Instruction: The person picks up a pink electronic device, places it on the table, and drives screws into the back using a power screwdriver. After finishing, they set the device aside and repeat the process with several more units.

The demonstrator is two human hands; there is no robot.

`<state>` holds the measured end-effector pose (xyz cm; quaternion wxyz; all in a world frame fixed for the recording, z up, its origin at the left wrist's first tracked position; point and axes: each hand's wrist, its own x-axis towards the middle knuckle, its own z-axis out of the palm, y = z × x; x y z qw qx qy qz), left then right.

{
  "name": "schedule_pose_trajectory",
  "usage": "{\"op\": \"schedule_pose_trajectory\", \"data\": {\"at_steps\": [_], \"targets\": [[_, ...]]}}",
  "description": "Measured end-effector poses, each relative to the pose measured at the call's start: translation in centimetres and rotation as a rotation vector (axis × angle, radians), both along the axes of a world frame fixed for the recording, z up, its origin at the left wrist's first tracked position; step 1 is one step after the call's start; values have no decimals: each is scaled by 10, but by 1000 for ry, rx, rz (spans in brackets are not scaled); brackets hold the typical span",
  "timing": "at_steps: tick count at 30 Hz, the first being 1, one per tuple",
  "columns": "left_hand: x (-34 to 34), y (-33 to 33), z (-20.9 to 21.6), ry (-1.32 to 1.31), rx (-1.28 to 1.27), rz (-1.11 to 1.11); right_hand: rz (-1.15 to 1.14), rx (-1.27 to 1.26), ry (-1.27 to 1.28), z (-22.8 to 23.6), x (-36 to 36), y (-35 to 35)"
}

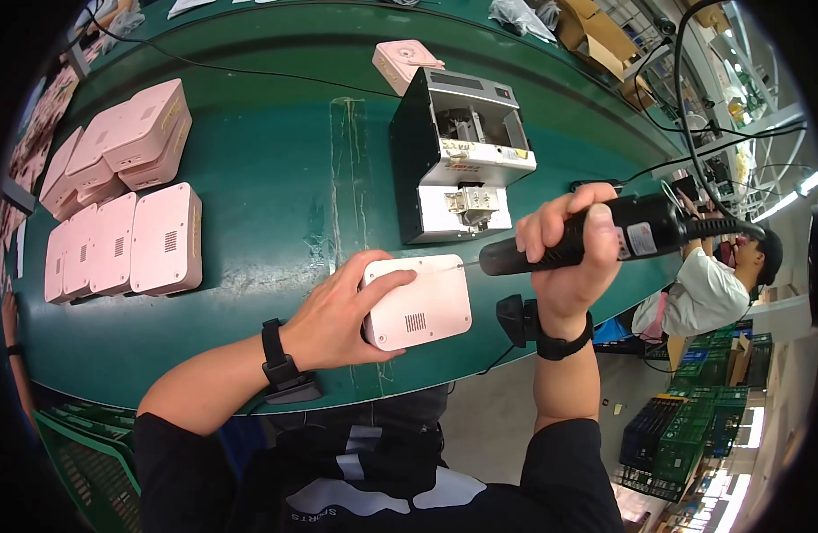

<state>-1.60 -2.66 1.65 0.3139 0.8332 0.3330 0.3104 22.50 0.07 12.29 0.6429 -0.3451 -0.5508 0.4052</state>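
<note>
Close to the table's front edge, my left hand (333, 306) grips a pale pink plastic housing (440, 306) with a slotted vent and small corner holes. Its fingers wrap the left side, and one finger lies across the top face. My right hand (576, 253) is closed round a black corded electric screwdriver (644, 229), held slanting to the left. The thin bit points at the housing's upper right corner; whether it touches the hole is too small to tell. Just behind the housing stands a black and silver screw-feeding machine (410, 169).
Several similar pink housings stand in stacks (138, 133) and a row (166, 240) on the left of the green table (258, 169). Another pink unit (404, 62) sits behind the machine. A cable (249, 74) crosses the tabletop. At the right are a seated person (702, 293) and green crates (684, 435).
</note>
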Motion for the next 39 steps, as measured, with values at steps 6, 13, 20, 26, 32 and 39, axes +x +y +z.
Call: {"op": "schedule_pose_trajectory", "data": {"at_steps": [6, 13, 20, 26, 32, 39], "targets": [[-3, 0, -1, -3, 10, 2, 18, -7, 14, -3, -3, 3], [-1, -3, -1, -15, -19, 14, 11, -4, -67, 6, -9, 6], [-1, -6, -2, -27, 0, 16, -131, 136, 86, 36, -4, 21], [-1, -5, -3, -41, -9, 9, -97, 51, -8, 31, -9, 29], [-2, -2, -4, -23, -11, 10, 82, 34, 68, 31, -31, 2], [0, -2, -7, -64, -19, 14, 129, 19, 6, 14, -41, 7]]}}
